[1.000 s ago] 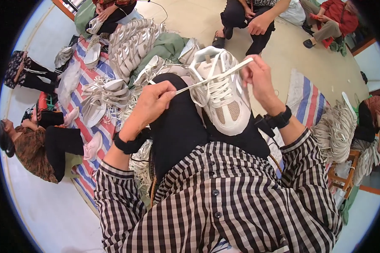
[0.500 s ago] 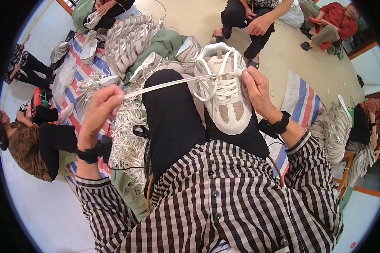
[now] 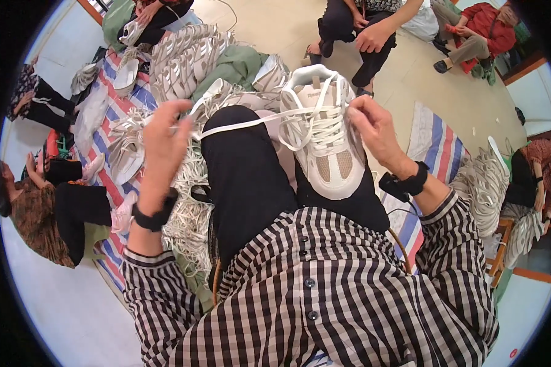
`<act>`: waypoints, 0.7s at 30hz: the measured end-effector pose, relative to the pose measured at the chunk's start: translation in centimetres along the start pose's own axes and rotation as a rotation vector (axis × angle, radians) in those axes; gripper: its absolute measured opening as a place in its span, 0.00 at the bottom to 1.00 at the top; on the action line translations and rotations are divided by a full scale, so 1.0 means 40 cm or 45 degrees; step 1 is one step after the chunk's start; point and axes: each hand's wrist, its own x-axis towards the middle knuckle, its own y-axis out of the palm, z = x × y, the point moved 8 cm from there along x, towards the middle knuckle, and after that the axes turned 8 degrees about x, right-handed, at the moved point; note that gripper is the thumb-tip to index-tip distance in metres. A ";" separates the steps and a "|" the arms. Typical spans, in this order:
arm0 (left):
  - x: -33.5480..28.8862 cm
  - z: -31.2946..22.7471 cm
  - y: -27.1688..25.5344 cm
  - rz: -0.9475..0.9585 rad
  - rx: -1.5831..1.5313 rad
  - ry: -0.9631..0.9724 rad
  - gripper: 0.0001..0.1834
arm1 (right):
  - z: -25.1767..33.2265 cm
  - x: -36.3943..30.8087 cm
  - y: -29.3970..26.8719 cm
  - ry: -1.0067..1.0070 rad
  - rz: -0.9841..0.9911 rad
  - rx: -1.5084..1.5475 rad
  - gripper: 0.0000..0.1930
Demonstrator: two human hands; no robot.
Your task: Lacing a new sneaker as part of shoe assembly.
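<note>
A white and beige sneaker (image 3: 333,174) rests on my right thigh, its toe pointing toward me. White shoelace (image 3: 327,131) zigzags through its eyelets, with a loose loop hanging at the shoe's left side. My right hand (image 3: 376,131) is closed at the upper right edge of the shoe, pinching lace. A slack length of lace runs left from the shoe across my black-trousered left knee (image 3: 239,159). Beside its far end, my left hand (image 3: 167,144) is raised and somewhat blurred, its fingers apart; the lace appears free of them.
Bundled laces (image 3: 193,183) and shoe uppers (image 3: 187,61) lie heaped left of my knees on a striped sheet (image 3: 107,110). More uppers (image 3: 480,189) are stacked at the right. Several people sit around, one person (image 3: 373,40) just beyond the shoe.
My left hand has moved up and slightly right, its fingers opening. The lace it held taut has gone slack. My right hand and the sneaker have stayed nearly in place.
</note>
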 end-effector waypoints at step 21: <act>-0.018 -0.256 0.282 0.558 -0.634 -0.069 0.02 | 0.131 0.129 0.134 -0.519 0.646 -0.652 0.07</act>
